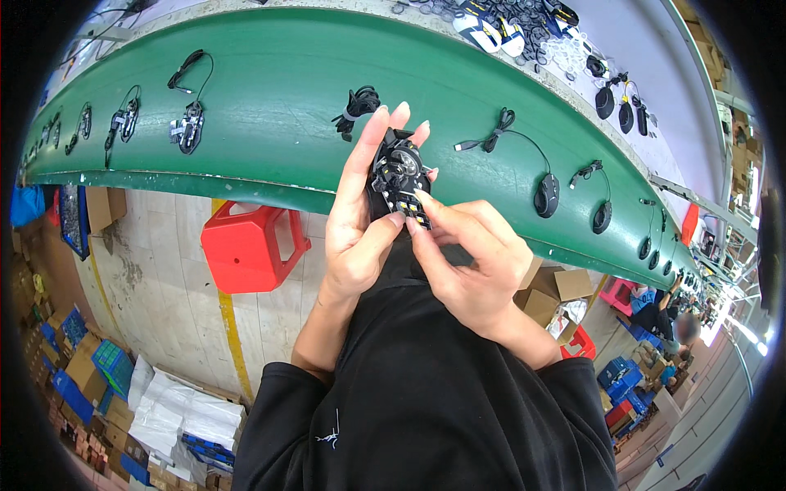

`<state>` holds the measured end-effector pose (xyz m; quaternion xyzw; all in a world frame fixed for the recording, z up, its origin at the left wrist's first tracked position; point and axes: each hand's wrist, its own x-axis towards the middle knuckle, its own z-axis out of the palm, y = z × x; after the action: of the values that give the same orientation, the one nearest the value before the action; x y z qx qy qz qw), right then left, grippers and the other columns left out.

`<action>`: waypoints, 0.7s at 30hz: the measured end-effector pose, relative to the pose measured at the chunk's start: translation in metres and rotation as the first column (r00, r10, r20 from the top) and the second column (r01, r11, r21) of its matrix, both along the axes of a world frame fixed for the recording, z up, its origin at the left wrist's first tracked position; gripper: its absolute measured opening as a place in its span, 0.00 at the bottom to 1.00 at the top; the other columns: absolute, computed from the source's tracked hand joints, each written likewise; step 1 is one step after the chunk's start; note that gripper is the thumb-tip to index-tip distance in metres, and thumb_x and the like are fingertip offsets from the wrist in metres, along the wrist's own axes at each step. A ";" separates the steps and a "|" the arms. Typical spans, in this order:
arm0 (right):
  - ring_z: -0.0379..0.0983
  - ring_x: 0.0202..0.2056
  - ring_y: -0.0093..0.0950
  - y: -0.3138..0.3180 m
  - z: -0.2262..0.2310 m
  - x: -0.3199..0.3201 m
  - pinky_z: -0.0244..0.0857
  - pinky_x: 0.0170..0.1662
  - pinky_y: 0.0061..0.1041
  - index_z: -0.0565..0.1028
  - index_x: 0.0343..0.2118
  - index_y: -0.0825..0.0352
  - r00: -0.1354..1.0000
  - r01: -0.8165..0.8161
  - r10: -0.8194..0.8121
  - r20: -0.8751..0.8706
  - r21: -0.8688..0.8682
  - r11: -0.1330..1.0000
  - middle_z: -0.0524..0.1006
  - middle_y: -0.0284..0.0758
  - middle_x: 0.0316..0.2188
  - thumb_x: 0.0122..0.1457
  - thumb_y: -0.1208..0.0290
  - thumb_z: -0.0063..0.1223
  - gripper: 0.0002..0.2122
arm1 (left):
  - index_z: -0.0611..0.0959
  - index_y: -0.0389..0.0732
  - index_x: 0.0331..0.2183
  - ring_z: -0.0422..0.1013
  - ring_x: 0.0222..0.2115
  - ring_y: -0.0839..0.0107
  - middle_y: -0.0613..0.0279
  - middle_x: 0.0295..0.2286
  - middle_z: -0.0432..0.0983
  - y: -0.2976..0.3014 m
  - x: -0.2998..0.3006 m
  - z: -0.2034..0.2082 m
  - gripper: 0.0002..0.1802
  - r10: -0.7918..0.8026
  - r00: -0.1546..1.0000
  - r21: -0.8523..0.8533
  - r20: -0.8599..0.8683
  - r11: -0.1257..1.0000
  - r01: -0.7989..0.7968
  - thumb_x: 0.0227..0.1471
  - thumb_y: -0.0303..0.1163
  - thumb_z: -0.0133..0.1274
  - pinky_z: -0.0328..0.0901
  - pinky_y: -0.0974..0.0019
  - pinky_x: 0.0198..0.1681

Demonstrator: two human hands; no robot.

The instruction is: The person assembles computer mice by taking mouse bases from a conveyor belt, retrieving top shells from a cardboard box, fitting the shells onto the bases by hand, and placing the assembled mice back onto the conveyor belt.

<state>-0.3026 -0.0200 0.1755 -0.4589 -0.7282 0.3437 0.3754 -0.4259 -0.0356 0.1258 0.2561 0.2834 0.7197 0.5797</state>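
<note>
In front of my chest, near the edge of the green conveyor belt [270,98], is an opened computer mouse [400,169] with its inner parts showing. My left hand [352,241] cradles it from the left and below, fingers stretched up behind it and thumb at its lower end. My right hand [479,258] is closed at that same end, thumb and index finger pinching the mouse's edge. Whether a small part sits between those fingertips is hidden. Just beyond my left fingertips lies a bundled black cable [357,111] on the belt.
Opened mice with cables [188,127] lie on the belt to the left; closed black mice [547,195] lie to the right. Loose parts [524,33] cover the far bench. A red stool [246,245] stands below the belt, cartons [561,286] at right. A person [667,319] sits far right.
</note>
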 end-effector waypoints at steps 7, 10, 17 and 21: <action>0.76 0.27 0.29 0.016 0.010 0.006 0.70 0.30 0.23 0.79 0.42 0.66 0.966 -0.199 0.220 0.133 -0.155 0.968 0.75 0.34 0.26 0.46 0.81 0.62 0.17 | 0.46 0.35 0.64 0.51 0.61 0.51 0.44 0.61 0.47 -0.004 0.002 0.008 0.48 -0.015 0.993 -0.034 0.116 0.999 0.019 0.44 0.21 0.50 0.56 0.54 0.59; 0.78 0.26 0.23 0.017 0.009 0.007 0.72 0.32 0.19 0.77 0.45 0.68 0.985 -0.152 0.171 0.009 -0.408 0.900 0.76 0.34 0.31 0.45 0.85 0.62 0.20 | 0.47 0.38 0.64 0.52 0.61 0.50 0.45 0.60 0.49 -0.001 0.005 0.003 0.48 0.002 0.997 -0.019 0.075 1.000 -0.001 0.45 0.20 0.53 0.57 0.53 0.59; 0.76 0.26 0.19 0.018 0.002 0.003 0.72 0.31 0.17 0.74 0.47 0.69 0.988 -0.038 -0.057 -0.142 -0.590 0.807 0.76 0.37 0.32 0.42 0.83 0.67 0.25 | 0.51 0.40 0.63 0.59 0.57 0.46 0.42 0.58 0.54 0.007 0.006 -0.002 0.43 -0.016 0.963 -0.116 0.269 0.992 0.048 0.47 0.14 0.49 0.57 0.48 0.59; 0.74 0.25 0.17 0.021 -0.003 0.008 0.70 0.28 0.16 0.77 0.42 0.70 0.985 0.085 -0.153 -0.084 -0.537 0.840 0.76 0.35 0.29 0.46 0.81 0.65 0.17 | 0.52 0.40 0.62 0.57 0.57 0.39 0.39 0.57 0.54 0.009 0.001 -0.008 0.45 -0.012 0.876 -0.132 0.481 0.987 0.086 0.43 0.13 0.50 0.59 0.45 0.58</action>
<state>-0.2944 0.0010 0.1721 -0.5669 -0.5502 0.5353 0.2990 -0.4251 -0.0262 0.1178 0.0332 0.1779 0.7223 0.6675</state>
